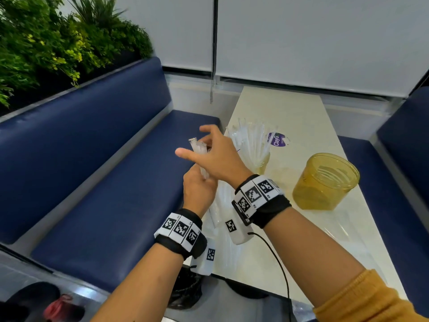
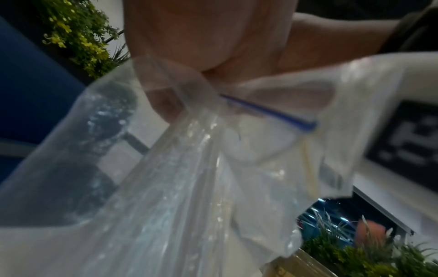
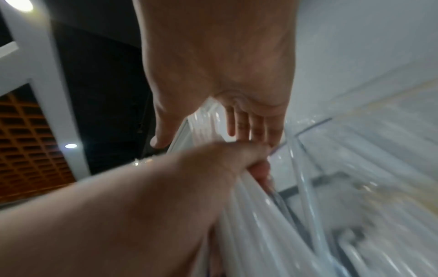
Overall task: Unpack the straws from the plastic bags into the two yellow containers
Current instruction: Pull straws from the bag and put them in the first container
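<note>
My left hand point(image 1: 199, 191) is held up over the table's left edge and grips a clear plastic bag point(image 2: 166, 187) with a blue zip line around a bundle of clear straws point(image 1: 198, 147). The straw tips stick up above the fist. My right hand point(image 1: 216, 154) is at those tips with thumb and fingers spread; in the right wrist view its fingers point(image 3: 251, 127) lie straight against the straws. One yellow container point(image 1: 262, 162) behind my hands holds several straws. The other yellow container point(image 1: 325, 182) stands at the right with no straws in it.
The white table point(image 1: 290, 108) runs between two blue benches point(image 1: 104, 182). A purple sticker point(image 1: 277, 139) is on it, and crumpled clear plastic point(image 1: 336, 228) lies near the right container. Plants point(image 1: 46, 43) line the back left. A dark bag point(image 1: 185, 291) sits on the floor.
</note>
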`<action>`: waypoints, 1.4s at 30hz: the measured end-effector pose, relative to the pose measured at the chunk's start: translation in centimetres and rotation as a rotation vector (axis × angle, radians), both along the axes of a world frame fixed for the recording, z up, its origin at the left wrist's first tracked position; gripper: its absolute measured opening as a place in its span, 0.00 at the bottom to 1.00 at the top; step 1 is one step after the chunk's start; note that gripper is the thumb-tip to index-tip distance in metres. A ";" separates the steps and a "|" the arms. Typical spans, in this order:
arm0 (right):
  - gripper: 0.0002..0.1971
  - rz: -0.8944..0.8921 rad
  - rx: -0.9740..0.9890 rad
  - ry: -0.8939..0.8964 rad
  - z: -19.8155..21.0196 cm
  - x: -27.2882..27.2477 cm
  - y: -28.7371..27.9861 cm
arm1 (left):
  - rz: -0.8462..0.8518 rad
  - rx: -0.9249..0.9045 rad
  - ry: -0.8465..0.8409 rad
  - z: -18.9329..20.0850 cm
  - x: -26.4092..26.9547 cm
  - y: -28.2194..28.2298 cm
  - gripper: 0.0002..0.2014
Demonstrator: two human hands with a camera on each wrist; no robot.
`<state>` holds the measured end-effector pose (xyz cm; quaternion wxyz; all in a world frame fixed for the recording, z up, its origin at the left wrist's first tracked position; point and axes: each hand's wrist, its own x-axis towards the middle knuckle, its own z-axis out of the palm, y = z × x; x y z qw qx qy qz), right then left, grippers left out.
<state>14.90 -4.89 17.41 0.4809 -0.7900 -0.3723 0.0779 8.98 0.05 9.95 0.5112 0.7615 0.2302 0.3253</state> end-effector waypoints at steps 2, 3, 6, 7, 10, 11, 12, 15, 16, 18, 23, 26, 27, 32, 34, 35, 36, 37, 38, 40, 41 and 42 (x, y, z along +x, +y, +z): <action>0.34 0.000 -0.107 0.018 -1.3 0.0 -0.1 | 0.003 0.060 0.029 0.1 0.1 0.3 0.07; 0.29 0.010 -0.131 0.011 -1.9 -0.1 0.0 | 0.019 0.051 0.035 0.0 0.2 0.4 0.07; 0.19 0.011 -0.067 -0.005 -3.0 -0.1 0.6 | 0.058 -0.033 0.075 0.0 0.3 0.4 0.05; 0.18 0.008 -0.041 0.007 -3.0 -0.1 0.8 | 0.066 -0.029 0.101 -0.1 0.2 0.4 0.04; 0.20 0.010 0.033 0.046 -2.7 -0.2 1.1 | 0.048 -0.013 0.115 0.2 -0.2 0.3 0.04; 0.21 0.011 0.064 0.060 -2.4 -0.3 1.1 | 0.034 -0.015 0.119 0.3 -0.3 0.2 0.05; 0.22 0.015 0.102 0.069 -1.9 -0.4 1.2 | 0.017 -0.028 0.127 0.3 -0.4 0.1 0.06; 0.25 0.008 0.231 0.114 0.8 -0.4 1.6 | -0.007 -0.115 0.160 0.0 -0.7 -0.2 0.15; 0.25 0.000 0.274 0.128 2.0 -0.2 1.7 | -0.016 -0.125 0.167 -0.1 -0.8 -0.1 0.16; 0.24 -0.034 0.378 0.173 4.6 0.4 1.7 | -0.032 -0.120 0.149 -0.4 -0.8 0.1 0.20; 0.23 -0.091 0.660 0.151 11.0 2.7 -0.3 | 0.012 0.006 0.135 -1.1 -0.7 0.6 0.13; 0.21 -0.110 0.808 0.060 13.3 5.1 -2.5 | 0.028 0.030 0.132 -1.6 -0.8 1.1 0.08; 0.20 -0.134 0.838 0.013 13.7 6.1 -3.1 | 0.034 0.036 0.134 -1.8 -0.8 1.3 0.07; 0.18 -0.270 0.888 -0.109 11.8 11.8 -3.7 | 0.047 0.040 0.139 -1.6 -0.9 1.9 0.04; 0.19 -0.302 0.870 -0.062 9.7 13.3 -2.9 | 0.040 0.036 0.141 -1.4 -0.9 1.9 0.04; 0.19 -0.315 0.863 -0.025 8.5 14.0 -2.5 | 0.037 0.036 0.140 -1.3 -0.9 1.9 0.04; 0.20 -0.320 0.851 0.021 7.2 14.6 -2.0 | 0.035 0.040 0.137 -1.2 -1.0 2.0 0.04; 0.20 -0.320 0.833 0.066 5.9 15.2 -1.5 | 0.034 0.046 0.135 -1.2 -1.0 2.1 0.05; 0.20 -0.323 0.803 0.101 4.5 15.7 -1.1 | 0.032 0.051 0.138 -1.1 -1.1 2.2 0.05; 0.20 -0.335 0.721 0.145 1.8 16.4 -0.6 | 0.025 0.053 0.136 -1.1 -1.4 2.5 0.05; 0.20 -0.346 0.680 0.164 0.6 16.6 -0.5 | 0.021 0.048 0.128 -1.1 -1.5 2.6 0.05; 0.19 -0.364 0.648 0.180 -0.6 16.8 -0.4 | 0.016 0.043 0.120 -1.1 -1.6 2.8 0.05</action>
